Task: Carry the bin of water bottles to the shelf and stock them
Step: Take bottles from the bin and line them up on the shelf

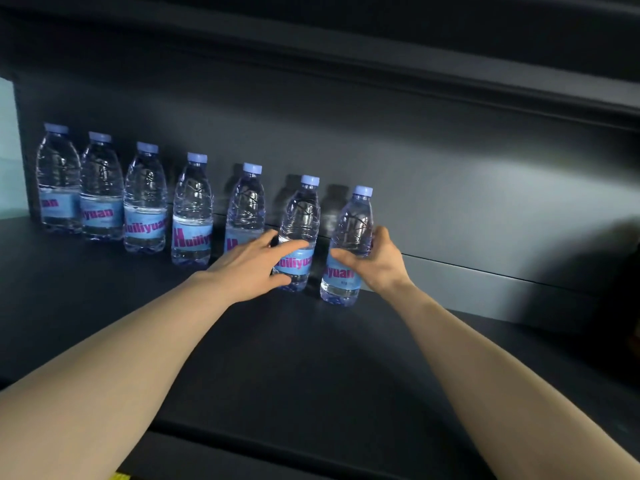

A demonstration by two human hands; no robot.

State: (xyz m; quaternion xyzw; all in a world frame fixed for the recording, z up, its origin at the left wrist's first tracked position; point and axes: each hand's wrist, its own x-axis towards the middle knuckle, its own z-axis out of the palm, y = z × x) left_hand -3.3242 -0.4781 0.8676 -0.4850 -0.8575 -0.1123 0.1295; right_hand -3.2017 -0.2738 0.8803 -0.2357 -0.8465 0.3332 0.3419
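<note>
Several clear water bottles with blue caps and blue labels stand upright in a row along the back of a dark shelf (311, 358). My right hand (374, 263) grips the rightmost bottle (349, 233) around its middle, and the bottle's base is on the shelf. My left hand (252, 263) has its thumb and fingers spread around the label of the bottle beside it (299, 220), touching it with a loose hold. The bin is not in view.
The shelf runs on to the right of the last bottle (485, 341) with a grey back panel (450, 202) behind. Another dark shelf board (381, 64) hangs overhead. A yellow scrap (119, 476) shows at the bottom edge.
</note>
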